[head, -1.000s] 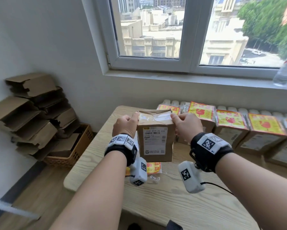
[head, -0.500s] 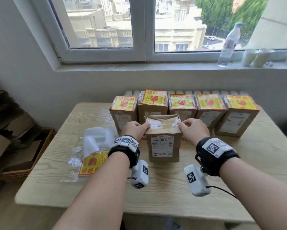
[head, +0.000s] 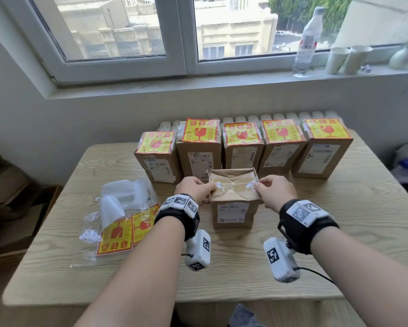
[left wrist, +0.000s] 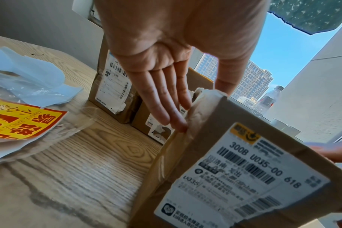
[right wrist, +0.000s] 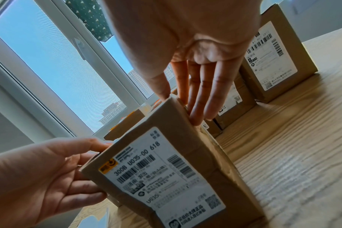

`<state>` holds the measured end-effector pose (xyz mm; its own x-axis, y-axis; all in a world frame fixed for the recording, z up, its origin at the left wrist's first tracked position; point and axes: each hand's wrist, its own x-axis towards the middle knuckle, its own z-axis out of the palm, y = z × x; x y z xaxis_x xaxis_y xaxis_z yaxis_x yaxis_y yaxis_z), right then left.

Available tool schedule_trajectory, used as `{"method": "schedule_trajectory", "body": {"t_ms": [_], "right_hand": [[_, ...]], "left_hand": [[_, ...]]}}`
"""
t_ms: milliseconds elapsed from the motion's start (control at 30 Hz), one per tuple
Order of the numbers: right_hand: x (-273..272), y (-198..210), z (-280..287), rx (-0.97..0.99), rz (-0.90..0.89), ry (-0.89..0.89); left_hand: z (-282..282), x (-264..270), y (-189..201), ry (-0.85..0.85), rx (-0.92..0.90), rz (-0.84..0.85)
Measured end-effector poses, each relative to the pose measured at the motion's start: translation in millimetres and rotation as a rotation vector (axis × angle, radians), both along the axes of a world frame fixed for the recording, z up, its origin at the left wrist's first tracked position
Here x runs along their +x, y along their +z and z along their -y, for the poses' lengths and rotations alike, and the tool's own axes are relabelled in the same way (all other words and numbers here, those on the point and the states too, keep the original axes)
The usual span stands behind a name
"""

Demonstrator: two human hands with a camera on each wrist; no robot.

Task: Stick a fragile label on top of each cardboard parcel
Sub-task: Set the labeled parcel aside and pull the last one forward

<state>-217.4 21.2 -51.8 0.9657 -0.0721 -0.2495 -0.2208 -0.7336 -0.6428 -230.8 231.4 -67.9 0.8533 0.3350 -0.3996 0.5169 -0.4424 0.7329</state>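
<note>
Spare labels [head: 117, 234] lie at the left of the table [head: 339, 232]. Your left hand [head: 193, 189] has straight, pressed-together fingers flat on the left side of the parcel [head: 233, 208], thumb on the top edge. The parcel stands upright mid-table, unlabelled, just before the labelled parcels [head: 242, 147]. Your right hand [head: 276, 192] does the same on the right side.

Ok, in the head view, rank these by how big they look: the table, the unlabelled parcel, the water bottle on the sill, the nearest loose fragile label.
1. table
2. unlabelled parcel
3. loose fragile label and water bottle: about alike here; the bottle stands farther off, so unranked.
</note>
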Motion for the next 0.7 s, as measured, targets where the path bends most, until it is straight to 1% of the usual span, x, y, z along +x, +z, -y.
{"method": "schedule_trajectory", "body": {"t_ms": [267,333,400,467,533,633,700], "right_hand": [[-3,1,-5,-0.016,0.010,-0.050],[-3,4,-11,-0.004,0.072,-0.082],[-4,12,-19,-0.005,0.177,-0.093],[-6,21,-30,0.008,0.272,-0.070],[-8,28,-45,0.063,0.312,-0.026],[-13,35,-74,0.123,0.304,0.035],[-15,37,-98,0.143,0.294,0.078]], "left_hand": [[-6,-2,-1,-0.030,-0.041,-0.008],[-9,-6,0,-0.037,-0.035,-0.003],[-16,-8,2,-0.031,-0.026,0.003],[-25,-11,5,-0.028,-0.025,0.014],[-38,-14,7,-0.015,-0.026,0.030],[-66,-20,11,0.015,-0.006,0.040],[-90,-25,12,0.067,-0.012,0.046]]}}
